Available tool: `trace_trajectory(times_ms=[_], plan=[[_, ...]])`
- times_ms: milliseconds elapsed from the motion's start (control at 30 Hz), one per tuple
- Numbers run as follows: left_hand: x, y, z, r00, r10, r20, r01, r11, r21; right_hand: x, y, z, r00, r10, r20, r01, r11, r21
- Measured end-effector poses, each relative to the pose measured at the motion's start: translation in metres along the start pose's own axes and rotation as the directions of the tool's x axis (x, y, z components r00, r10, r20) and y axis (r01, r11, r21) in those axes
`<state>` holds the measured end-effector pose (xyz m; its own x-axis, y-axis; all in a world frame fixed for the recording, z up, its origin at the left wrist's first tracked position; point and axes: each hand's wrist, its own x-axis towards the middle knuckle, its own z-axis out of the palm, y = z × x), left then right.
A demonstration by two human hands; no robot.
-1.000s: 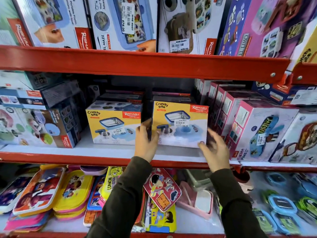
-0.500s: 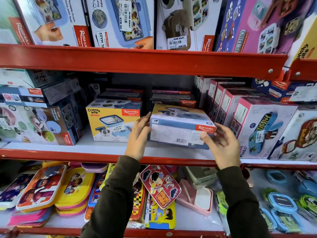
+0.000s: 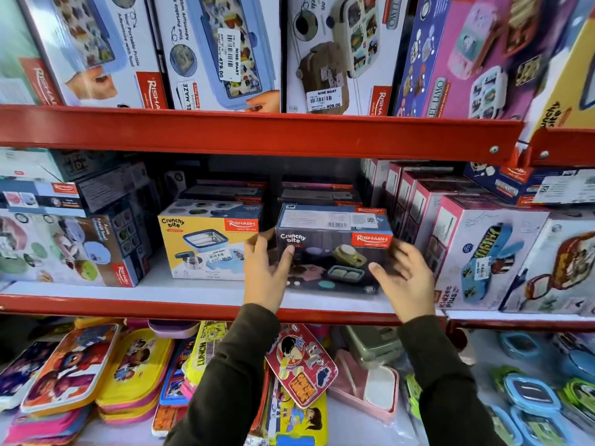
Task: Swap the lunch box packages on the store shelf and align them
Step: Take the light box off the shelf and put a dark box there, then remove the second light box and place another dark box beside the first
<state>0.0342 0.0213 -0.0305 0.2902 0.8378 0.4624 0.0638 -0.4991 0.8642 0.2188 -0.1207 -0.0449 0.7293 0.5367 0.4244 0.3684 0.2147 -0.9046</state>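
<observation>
2 Crunchy Bite boxes (image 3: 209,249) (image 3: 333,249), 2 hands (image 3: 265,278) (image 3: 405,281).

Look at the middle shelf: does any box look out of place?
Yes. The box between the hands shows a dark face, with its barcode panel on top, while the neighbouring Crunchy Bite box shows a yellow front.

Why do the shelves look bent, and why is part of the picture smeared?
Head view: the wide-angle lens bows the red metal shelf rail; both hands, left and right, and the dark Crunchy Bite cardboard box are motion-blurred, while the yellow Crunchy Bite box stays fairly sharp.
</observation>
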Motion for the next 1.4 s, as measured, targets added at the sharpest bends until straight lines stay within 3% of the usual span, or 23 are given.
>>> trace_trajectory(times_ms=[267, 567, 633, 767, 833, 900, 1000, 1100, 1267, 1400], plan=[[0.011, -0.01, 0.01, 0.999, -0.051, -0.02, 0.053, 0.993, 0.102, 0.017, 0.019, 0.017, 0.998, 0.066, 0.003, -0.065, 0.996, -0.058], [0.011, -0.019, 0.009, 0.992, -0.064, 0.113, 0.048, 0.99, 0.133, 0.021, 0.027, 0.03, 1.0, 0.03, -0.007, -0.03, 0.989, -0.145], [0.005, -0.019, 0.005, 0.991, -0.06, 0.117, 0.049, 0.995, 0.091, 0.018, 0.025, 0.033, 0.998, 0.026, -0.062, -0.034, 0.99, -0.136], [-0.007, -0.019, -0.017, 0.999, -0.009, 0.049, 0.012, 0.999, -0.047, -0.006, 0.008, 0.048, 0.95, -0.066, -0.304, 0.027, 0.991, -0.13], [-0.006, -0.023, -0.035, 1.0, 0.012, -0.003, -0.013, 0.996, -0.084, -0.022, -0.005, 0.066, 0.934, -0.123, -0.336, 0.091, 0.99, -0.11], [-0.002, -0.029, -0.054, 0.998, 0.001, -0.067, -0.009, 0.993, -0.119, -0.038, -0.018, 0.09, 0.957, -0.105, -0.27, 0.102, 0.994, -0.026], [0.005, -0.039, -0.085, 0.988, -0.008, -0.157, -0.011, 0.993, -0.12, -0.056, -0.029, 0.133, 0.999, -0.005, -0.035, 0.006, 0.999, 0.035], [0.012, -0.053, -0.113, 0.978, -0.05, -0.201, 0.044, 0.998, -0.034, -0.064, -0.03, 0.173, 0.976, 0.104, 0.194, -0.11, 0.994, 0.021], [0.035, -0.077, -0.154, 0.956, -0.289, -0.042, 0.292, 0.95, 0.109, -0.059, -0.02, 0.216, 0.926, 0.293, 0.237, -0.237, 0.942, -0.237], [0.05, -0.093, -0.173, 0.901, -0.421, 0.105, 0.398, 0.898, 0.187, -0.056, -0.024, 0.23, 0.898, 0.358, 0.258, -0.25, 0.895, -0.37]])
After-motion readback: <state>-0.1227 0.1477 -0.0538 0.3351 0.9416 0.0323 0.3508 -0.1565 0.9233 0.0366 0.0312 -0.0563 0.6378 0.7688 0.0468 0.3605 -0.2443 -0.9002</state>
